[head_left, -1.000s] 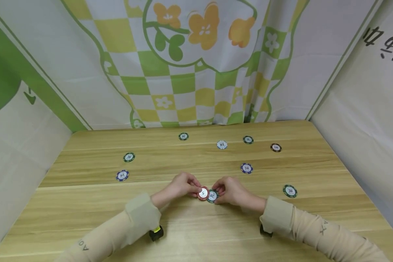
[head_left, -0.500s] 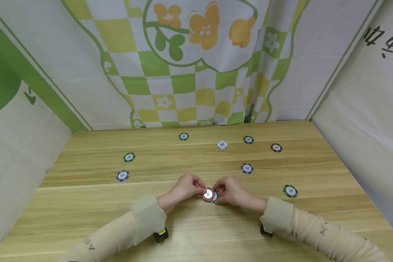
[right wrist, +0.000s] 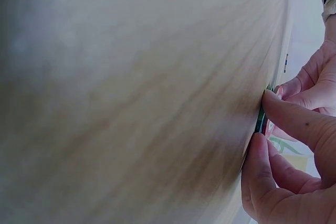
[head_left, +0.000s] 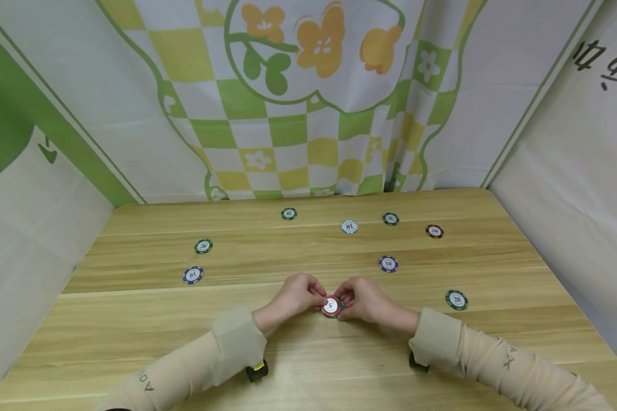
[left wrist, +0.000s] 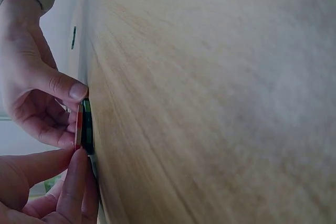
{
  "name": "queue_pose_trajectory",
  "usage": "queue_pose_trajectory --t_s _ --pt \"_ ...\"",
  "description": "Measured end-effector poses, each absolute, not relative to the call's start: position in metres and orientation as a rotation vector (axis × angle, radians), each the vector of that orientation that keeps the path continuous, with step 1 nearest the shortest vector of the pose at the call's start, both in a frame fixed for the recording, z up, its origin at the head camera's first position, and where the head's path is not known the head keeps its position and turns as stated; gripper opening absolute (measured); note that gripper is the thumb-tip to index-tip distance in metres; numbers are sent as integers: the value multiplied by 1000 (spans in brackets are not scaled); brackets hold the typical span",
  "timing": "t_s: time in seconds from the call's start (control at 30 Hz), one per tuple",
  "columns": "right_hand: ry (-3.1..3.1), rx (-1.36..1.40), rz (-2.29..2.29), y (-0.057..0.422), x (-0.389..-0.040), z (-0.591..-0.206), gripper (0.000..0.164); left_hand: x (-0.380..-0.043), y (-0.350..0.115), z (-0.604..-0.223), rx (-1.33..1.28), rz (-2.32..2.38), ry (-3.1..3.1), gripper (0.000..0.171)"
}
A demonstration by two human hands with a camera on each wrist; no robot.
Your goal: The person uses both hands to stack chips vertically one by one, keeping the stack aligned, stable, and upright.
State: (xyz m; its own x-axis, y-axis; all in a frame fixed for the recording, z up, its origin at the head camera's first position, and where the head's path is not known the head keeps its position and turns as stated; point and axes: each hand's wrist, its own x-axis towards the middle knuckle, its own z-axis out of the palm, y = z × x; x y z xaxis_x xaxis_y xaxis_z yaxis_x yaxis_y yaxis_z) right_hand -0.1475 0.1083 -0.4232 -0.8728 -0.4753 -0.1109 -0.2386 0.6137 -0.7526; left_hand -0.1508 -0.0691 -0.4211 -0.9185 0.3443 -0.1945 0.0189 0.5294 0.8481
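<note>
My left hand (head_left: 297, 294) pinches a red poker chip (head_left: 331, 307) marked 5 at its left edge, between thumb and fingers. The red chip lies over a green poker chip (left wrist: 88, 129), covering most of it in the head view. From the right, my right hand (head_left: 367, 302) holds the green chip by its edges, thumb at the near side and fingers at the far side. Seen edge-on in the left wrist view, the red chip is close against the green one, which sits at the tabletop.
Blue chips marked 10 (head_left: 193, 275) (head_left: 388, 264) and green chips (head_left: 203, 246) (head_left: 457, 299) lie scattered flat. Toward the back edge are another green chip (head_left: 289, 213), a pale blue chip (head_left: 349, 226), a dark green chip (head_left: 390, 219) and a dark 100 chip (head_left: 434, 231). A curtain (head_left: 308, 131) hangs behind the wooden table (head_left: 133, 319).
My left hand has moved right, carrying the red chip from beside and partly over the green chip to almost fully over it. The right hand has stayed in place.
</note>
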Motion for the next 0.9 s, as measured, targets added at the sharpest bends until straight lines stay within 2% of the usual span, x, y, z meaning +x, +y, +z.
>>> queue_pose_trajectory --t_s 0.9 --pt "2544 -531 -1111 107 -146 -422 33 -148 -61 -420 341 1269 2554 7"
